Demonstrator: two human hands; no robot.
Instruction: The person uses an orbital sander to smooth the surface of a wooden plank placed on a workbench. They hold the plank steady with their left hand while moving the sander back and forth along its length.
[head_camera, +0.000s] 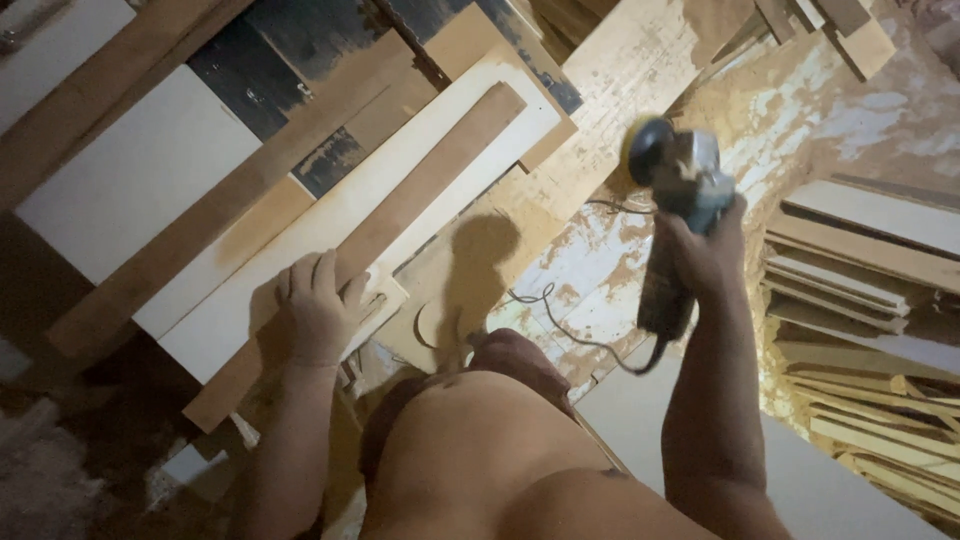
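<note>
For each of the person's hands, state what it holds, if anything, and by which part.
Right hand grips an angle grinder by its body. Left hand holds nothing, resting flat on a brown wooden strip.

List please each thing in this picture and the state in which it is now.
left hand: open, flat on the brown plank
brown plank: lying on a pale board
pale board: lying flat among other boards
right hand: closed around the angle grinder
angle grinder: held up, clear of the wood
power cord: hanging loose
stacked strips: piled at right

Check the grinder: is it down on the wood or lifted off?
Lifted off: the right hand holds the grinder in the air, clear of every board.
</note>
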